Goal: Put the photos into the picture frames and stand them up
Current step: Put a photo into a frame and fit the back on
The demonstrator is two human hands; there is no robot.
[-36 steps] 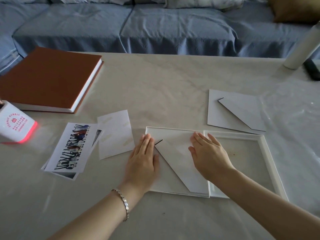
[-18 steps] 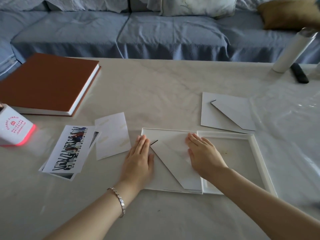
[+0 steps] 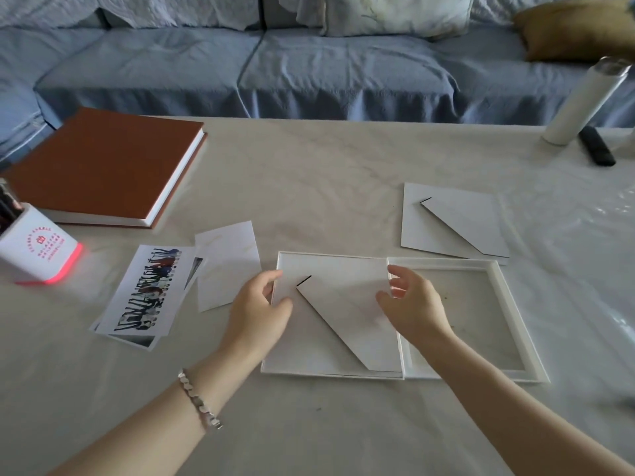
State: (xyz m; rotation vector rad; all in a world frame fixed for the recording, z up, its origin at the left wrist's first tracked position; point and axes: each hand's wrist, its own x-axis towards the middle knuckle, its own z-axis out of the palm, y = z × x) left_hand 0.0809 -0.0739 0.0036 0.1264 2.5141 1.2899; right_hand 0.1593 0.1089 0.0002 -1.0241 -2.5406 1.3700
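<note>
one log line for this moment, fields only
backed frame: lying flat | left hand: pinches its left edge | right hand: fingers curled at its right edge, contact unclear | empty frame: flat alongside | photos: loose
</note>
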